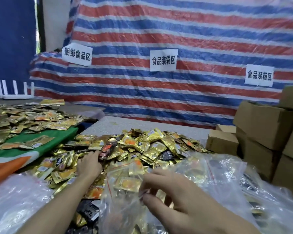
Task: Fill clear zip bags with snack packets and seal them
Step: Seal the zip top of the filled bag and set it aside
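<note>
Striped red, white and blue tarpaulin with paper signs backs a grey table. A heap of gold snack packets lies on it, and cardboard boxes are stacked to the right.

The filling step appears to be in hand. The right hand pinches the rim of a clear zip bag between thumb and fingertips, holding its mouth up near the front of the heap. A few gold packets show inside.

The left hand reaches out over the heap, just beside a dark red-and-black packet. Whether it has closed on anything I cannot tell.

The next move probably calls for gathering packets and bringing them back to the bag's mouth, with the right hand keeping that mouth spread. Sealing looks some way off.
</note>
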`<act>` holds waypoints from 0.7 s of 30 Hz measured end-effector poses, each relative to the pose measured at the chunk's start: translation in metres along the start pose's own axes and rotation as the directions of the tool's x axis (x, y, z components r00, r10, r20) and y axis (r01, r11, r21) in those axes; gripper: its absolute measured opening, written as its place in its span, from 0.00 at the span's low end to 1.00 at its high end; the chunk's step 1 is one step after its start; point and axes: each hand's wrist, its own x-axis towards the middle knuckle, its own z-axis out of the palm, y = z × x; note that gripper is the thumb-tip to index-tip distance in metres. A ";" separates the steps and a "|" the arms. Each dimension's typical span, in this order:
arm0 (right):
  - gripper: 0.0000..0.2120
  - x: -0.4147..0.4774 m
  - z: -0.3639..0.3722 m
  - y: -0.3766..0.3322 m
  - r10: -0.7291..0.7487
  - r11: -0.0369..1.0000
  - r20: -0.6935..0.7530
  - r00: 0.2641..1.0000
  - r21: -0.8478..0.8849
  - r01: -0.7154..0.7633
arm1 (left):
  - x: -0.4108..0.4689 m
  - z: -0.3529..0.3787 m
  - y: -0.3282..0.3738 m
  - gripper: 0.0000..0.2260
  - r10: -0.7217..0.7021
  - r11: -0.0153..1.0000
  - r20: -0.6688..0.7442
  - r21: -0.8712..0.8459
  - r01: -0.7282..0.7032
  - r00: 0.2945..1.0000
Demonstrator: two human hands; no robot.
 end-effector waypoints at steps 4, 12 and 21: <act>0.05 0.002 -0.003 0.001 0.034 0.999 0.007 0.999 -0.005 -0.034 | -0.006 -0.027 0.009 0.14 -0.049 0.989 -0.095 -0.141 0.035 0.994; 0.05 0.006 -0.003 0.000 0.058 0.997 0.033 0.998 -0.057 -0.056 | -0.060 -0.135 0.035 0.08 -0.054 0.616 -0.092 -0.787 -0.039 0.994; 0.09 0.001 -0.006 -0.012 0.038 0.984 0.042 0.998 -0.177 -0.030 | -0.147 -0.271 0.058 0.08 0.158 0.406 -0.040 -0.908 -0.101 0.987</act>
